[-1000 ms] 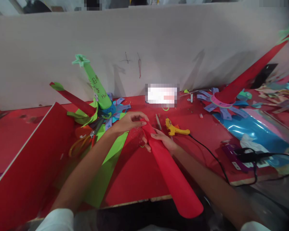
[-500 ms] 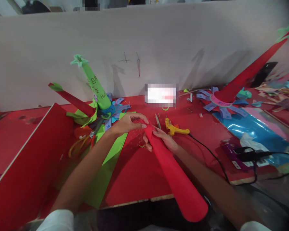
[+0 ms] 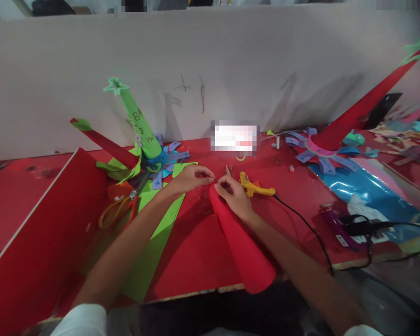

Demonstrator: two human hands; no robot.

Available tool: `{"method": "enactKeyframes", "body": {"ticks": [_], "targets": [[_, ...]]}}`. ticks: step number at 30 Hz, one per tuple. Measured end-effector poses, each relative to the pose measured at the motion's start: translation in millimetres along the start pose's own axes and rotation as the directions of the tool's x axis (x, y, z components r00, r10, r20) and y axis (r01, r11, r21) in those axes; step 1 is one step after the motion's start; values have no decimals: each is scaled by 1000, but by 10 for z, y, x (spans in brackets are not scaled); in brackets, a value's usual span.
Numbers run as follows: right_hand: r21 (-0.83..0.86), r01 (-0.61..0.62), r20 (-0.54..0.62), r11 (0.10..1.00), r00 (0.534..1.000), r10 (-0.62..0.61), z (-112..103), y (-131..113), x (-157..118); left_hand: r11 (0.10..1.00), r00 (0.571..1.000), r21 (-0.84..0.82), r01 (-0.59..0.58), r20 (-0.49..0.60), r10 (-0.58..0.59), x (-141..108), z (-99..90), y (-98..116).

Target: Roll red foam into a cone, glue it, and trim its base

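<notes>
A long red cone (image 3: pixel 236 233), seemingly of paper or foam sheet, lies slanting on the red table with its wide end over the front edge. At its narrow far end, my right hand (image 3: pixel 234 195) is closed in a pinch, thumb against the rim. Just left of that end is my left hand (image 3: pixel 191 181), with thumb and index fingertips together. Whatever is between the left fingertips is too small to make out. Right behind the hands lies a yellow glue gun (image 3: pixel 255 186) with a black cord.
Left stand a green cone (image 3: pixel 142 123) with a star top, a thin red cone (image 3: pixel 107 144), orange-handled scissors (image 3: pixel 117 211) and green sheets (image 3: pixel 157 238). A red panel (image 3: pixel 45 233) rises farther left. Right are a tall red cone (image 3: pixel 364 105), blue film (image 3: pixel 367 196) and a purple box (image 3: pixel 341 233).
My right hand has shifted from around the cone's side to a pinch at its narrow end. The cone's wide end has swung left and up onto the table edge. My left hand barely moved.
</notes>
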State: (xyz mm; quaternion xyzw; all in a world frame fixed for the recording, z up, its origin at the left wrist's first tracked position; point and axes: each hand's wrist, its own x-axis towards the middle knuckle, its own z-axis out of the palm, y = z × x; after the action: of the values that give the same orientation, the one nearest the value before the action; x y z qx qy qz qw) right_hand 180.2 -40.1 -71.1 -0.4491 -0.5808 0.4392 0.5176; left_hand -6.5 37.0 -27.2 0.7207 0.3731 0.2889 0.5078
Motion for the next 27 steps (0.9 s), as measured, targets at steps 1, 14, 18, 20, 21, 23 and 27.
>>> {"method": "enactKeyframes", "body": {"ticks": [1, 14, 18, 20, 21, 23, 27], "targets": [[12, -12, 12, 1000, 1000, 12, 3, -5, 7, 1000, 1000, -8, -10, 6, 10, 7, 13, -10], [294, -188, 58, 937, 982, 179, -120, 154, 124, 994, 992, -74, -76, -103, 69, -15, -32, 24], [354, -239, 107, 904, 971, 214, -125, 176, 147, 990, 987, -65, -125, -111, 118, -7, -40, 24], [368, -258, 118, 893, 966, 230, -121, 182, 148, 987, 984, -72, -146, -112, 137, -10, -48, 24], [372, -267, 121, 889, 964, 239, -118, 185, 147, 985, 983, -79, -153, -113, 143, -13, -51, 24], [381, -281, 129, 881, 960, 250, -113, 194, 143, 983, 982, -92, -160, -118, 149, -19, -56, 27], [397, -302, 156, 867, 953, 260, -109, 211, 135, 979, 980, -112, -172, -119, 159, -27, -53, 39]]}}
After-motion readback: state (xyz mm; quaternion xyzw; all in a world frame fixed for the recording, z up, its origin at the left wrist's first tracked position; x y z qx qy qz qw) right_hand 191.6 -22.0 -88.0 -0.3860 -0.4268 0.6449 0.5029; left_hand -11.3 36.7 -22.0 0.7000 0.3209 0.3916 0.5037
